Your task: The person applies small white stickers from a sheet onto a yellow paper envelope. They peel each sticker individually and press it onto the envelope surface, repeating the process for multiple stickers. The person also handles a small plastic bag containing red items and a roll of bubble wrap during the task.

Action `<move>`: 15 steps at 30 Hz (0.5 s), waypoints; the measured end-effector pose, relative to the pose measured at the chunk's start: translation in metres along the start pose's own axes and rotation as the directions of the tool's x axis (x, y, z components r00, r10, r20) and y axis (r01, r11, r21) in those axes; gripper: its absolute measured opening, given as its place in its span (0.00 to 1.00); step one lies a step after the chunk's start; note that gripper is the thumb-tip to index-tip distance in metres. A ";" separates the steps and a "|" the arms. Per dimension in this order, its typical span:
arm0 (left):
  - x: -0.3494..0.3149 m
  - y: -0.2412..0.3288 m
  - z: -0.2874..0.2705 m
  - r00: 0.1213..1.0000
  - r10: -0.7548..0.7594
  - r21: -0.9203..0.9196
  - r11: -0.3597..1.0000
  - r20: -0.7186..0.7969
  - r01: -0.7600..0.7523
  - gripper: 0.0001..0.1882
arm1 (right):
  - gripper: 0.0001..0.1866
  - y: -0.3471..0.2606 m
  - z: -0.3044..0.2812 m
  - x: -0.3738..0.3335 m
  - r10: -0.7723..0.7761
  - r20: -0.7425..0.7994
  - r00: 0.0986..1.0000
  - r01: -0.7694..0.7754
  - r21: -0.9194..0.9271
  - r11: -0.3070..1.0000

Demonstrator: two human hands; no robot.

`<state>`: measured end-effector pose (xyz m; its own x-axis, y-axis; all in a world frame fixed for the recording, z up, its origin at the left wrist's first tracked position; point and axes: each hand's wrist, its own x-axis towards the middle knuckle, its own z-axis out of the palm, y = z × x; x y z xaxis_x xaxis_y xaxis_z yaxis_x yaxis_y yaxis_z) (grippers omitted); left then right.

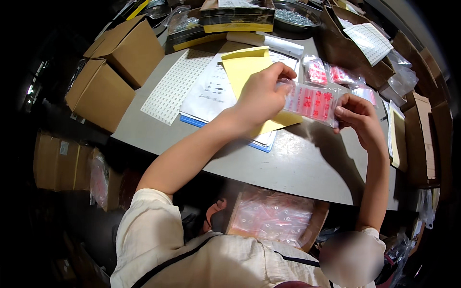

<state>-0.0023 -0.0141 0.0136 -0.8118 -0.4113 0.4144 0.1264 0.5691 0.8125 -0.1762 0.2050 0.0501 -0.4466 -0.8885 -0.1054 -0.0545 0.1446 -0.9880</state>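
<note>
Between my two hands, above the grey table, is a clear plastic zip bag pack [312, 101] with red print. My left hand [266, 91] pinches its left end, the fingers curled in. At the other end, my right hand [357, 114] grips the edge between thumb and fingers. Below my left hand lies a yellow paper sheet [247, 62], on top of white papers [209, 93] and a blue clipboard [263, 146]. More red-printed bag packs [315, 70] rest on the table just beyond the held one.
Two cardboard boxes [127, 50] stand at the left edge beside a label sheet [175, 84]. Along the back are black-and-yellow boxes [237, 19] and a metal bowl of small parts [295, 17]. Cartons [418, 129] line the right. Below the table edge sits an open box of filled bags [273, 216].
</note>
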 end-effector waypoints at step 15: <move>-0.023 0.043 0.006 0.880 0.011 -0.421 0.881 0.476 0.216 0.17 | 0.09 -0.014 0.070 -0.032 -0.103 0.100 0.990 0.104 -0.006 0.995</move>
<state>0.0187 0.0242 0.0361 -0.9837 -0.0167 0.1788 0.1758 0.1123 0.9780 -0.0990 0.2013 0.0592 -0.3468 -0.9378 -0.0140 -0.1062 0.0541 -0.9929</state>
